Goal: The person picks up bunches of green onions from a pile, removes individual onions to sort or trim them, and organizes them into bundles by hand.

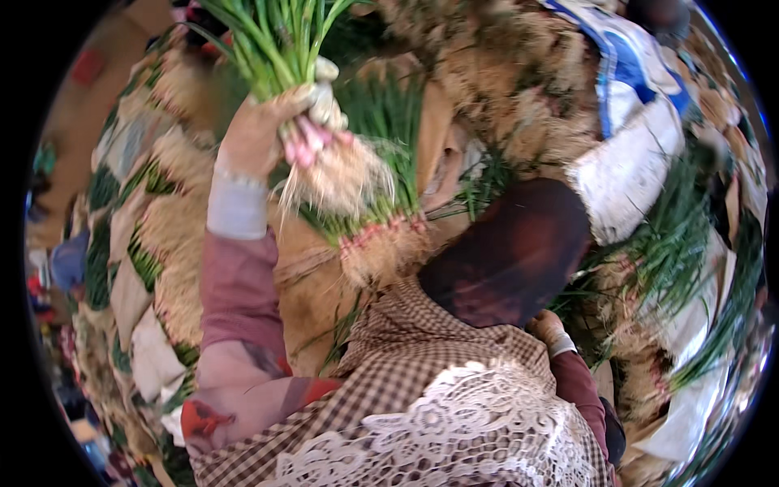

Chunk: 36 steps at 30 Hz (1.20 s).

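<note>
My left hand [272,122] is raised at the upper left, closed round a bunch of spring onions [284,49]. The green leaves point up and away, while the pinkish bulbs and pale roots hang below my fingers. Whitish coverings show on the fingertips. Beneath it lies a flat row of more spring onions [389,219], bulbs and roots toward me, leaves pointing away. Beside my dark-clad knee [511,252], low on the right, rests my right hand [548,329]. Its fingers are mostly hidden, so I cannot make out whether it grips anything.
Root-on bundles [519,81] are heaped at the far side. More bundles [174,243] line the left, among brown sheets. To the right lie a white and blue sack [633,154] and loose green onions [665,252]. A checked apron [438,341] with white lace covers my lap.
</note>
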Available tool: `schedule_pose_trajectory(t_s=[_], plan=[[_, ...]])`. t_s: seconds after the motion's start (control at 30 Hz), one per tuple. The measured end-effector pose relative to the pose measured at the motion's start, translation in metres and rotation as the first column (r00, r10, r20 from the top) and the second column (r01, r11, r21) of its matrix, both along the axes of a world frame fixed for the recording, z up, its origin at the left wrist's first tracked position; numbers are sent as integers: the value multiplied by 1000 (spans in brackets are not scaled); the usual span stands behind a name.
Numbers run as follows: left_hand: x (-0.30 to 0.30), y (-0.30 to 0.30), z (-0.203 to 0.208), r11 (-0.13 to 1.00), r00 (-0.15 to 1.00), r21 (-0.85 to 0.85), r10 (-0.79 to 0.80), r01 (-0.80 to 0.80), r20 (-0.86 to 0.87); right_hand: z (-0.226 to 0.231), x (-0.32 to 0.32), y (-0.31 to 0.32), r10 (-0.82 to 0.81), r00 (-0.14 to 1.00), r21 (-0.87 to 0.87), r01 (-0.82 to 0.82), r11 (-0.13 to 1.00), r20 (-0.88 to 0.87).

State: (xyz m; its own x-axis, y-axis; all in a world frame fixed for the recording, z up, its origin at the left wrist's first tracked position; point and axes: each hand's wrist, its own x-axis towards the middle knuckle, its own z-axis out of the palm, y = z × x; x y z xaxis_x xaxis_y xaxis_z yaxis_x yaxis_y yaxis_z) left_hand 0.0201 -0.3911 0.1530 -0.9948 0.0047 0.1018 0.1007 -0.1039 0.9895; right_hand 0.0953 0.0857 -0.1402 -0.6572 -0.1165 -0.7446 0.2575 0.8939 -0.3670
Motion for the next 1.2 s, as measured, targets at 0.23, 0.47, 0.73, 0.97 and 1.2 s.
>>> schedule_pose_trajectory(t_s=[0.23,0.47,0.73,0.97,1.2], plan=[[-7,-49,-98,967,940,-48,254,-250,226,-2,-5,26,48,997,98,-54,994,61],[78,-10,-320,623,395,80,386,-778,834,-4,3,34,-55,992,121,41,992,113],[116,-50,-272,453,384,98,600,-886,702,0,2,18,-37,985,133,15,991,169],[118,-166,-230,627,755,428,592,-651,282,6,22,13,-145,979,144,124,982,145],[152,-112,-376,557,228,-189,593,-808,772,4,-1,-1,-114,982,139,93,986,150]])
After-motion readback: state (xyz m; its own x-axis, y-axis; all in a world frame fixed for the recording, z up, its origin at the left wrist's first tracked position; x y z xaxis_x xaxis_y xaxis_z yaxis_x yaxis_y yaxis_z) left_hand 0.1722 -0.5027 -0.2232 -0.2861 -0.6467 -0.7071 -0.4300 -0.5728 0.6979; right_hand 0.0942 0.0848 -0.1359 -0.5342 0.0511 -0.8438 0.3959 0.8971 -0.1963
